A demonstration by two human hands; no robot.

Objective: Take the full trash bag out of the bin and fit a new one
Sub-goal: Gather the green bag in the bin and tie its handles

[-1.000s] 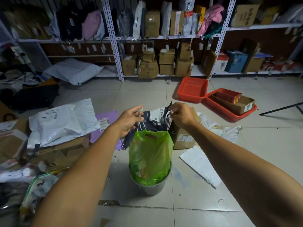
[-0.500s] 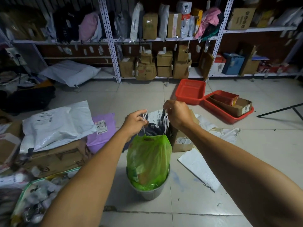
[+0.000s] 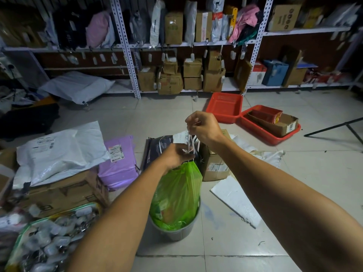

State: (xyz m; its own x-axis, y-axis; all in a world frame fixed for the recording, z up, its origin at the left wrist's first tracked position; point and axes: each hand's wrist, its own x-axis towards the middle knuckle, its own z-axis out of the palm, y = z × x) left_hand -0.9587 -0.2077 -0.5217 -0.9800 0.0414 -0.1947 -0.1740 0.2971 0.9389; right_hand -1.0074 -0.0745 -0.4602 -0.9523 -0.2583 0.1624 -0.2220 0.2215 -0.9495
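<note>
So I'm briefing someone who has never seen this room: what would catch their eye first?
The bright green trash bag, standing in the grey bin at centre, with the left hand at its gathered neck and the right hand above it pulling the white drawstring up. Next, the red trays on the floor to the right. Behind, shelves packed with parcels.

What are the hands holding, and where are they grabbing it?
The green trash bag, by its white drawstrings. The right hand pinches them higher up; the left hand grips them just above the bag's gathered neck.
</note>
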